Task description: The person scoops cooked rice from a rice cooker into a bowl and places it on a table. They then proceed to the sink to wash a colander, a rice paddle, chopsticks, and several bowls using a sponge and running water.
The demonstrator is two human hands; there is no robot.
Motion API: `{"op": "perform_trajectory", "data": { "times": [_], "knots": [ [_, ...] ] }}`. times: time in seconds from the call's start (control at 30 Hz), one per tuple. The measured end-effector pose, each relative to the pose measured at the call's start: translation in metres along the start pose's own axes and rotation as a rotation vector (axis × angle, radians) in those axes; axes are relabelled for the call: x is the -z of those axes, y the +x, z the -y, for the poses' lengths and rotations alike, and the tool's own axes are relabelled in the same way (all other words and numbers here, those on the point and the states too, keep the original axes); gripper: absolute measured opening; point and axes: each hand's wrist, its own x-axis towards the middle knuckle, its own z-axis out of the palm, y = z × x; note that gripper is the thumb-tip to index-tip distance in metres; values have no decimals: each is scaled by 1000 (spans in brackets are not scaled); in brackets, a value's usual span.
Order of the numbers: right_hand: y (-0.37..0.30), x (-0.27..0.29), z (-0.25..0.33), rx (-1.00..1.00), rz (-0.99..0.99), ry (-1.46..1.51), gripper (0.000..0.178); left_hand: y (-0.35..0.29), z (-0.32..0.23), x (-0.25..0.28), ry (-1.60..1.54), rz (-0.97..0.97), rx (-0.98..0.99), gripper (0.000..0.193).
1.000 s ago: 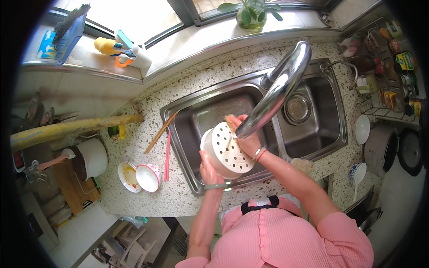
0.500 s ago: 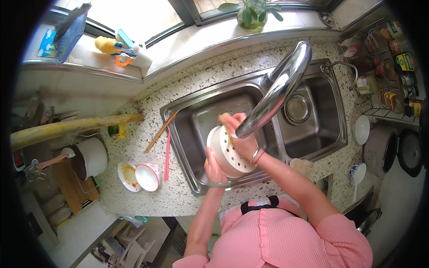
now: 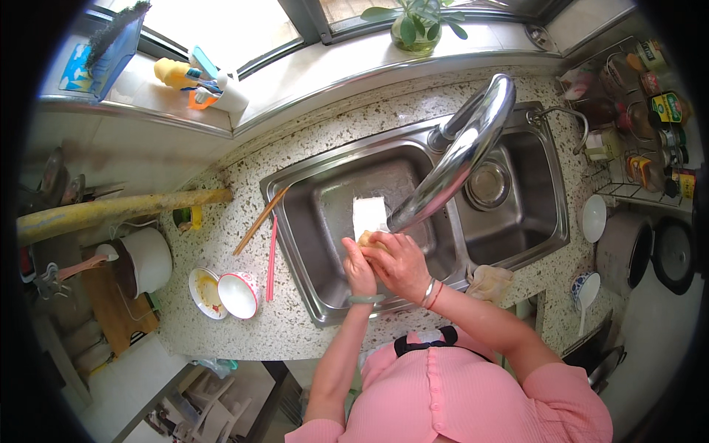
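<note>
Both my hands are over the left sink basin (image 3: 325,214), below the faucet (image 3: 465,155). My left hand (image 3: 360,269) is closed on a white perforated container (image 3: 369,214), now tipped so that a bright white side shows above my fingers. Its holes are hidden in this pose. My right hand (image 3: 399,263) is bent over it, fingers closed on a tan scrubber (image 3: 365,238), of which only a small part shows between the hands.
Wooden chopsticks (image 3: 260,221) and pink chopsticks (image 3: 272,258) lie left of the sink, near a soiled bowl (image 3: 199,289) and a red-rimmed bowl (image 3: 238,295). A tan cloth (image 3: 489,283) lies at the sink's front edge. A round drain strainer (image 3: 487,186) sits in the right basin.
The container has been tipped, so its holed face no longer shows. My right hand has come down toward my body with the scrubber, close against my left hand.
</note>
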Motion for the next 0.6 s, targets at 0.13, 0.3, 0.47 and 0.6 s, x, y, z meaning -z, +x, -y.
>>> {"op": "perform_trajectory", "data": {
  "times": [0.13, 0.3, 0.47, 0.6],
  "knots": [
    [18, -12, 3, -6, -89, 101, 23, 6, -16, 7, 89, 0, -156, 65],
    [31, -14, 8, -56, -122, 182, 21, 11, -21, 10, 150, -107, -319, 58],
    [49, -17, -45, -348, -81, 226, 17, -12, -4, 9, 323, -53, -325, 53],
    [51, -38, -107, -473, 87, 160, 16, -28, 4, 2, 279, 6, -236, 50]
  ]
}}
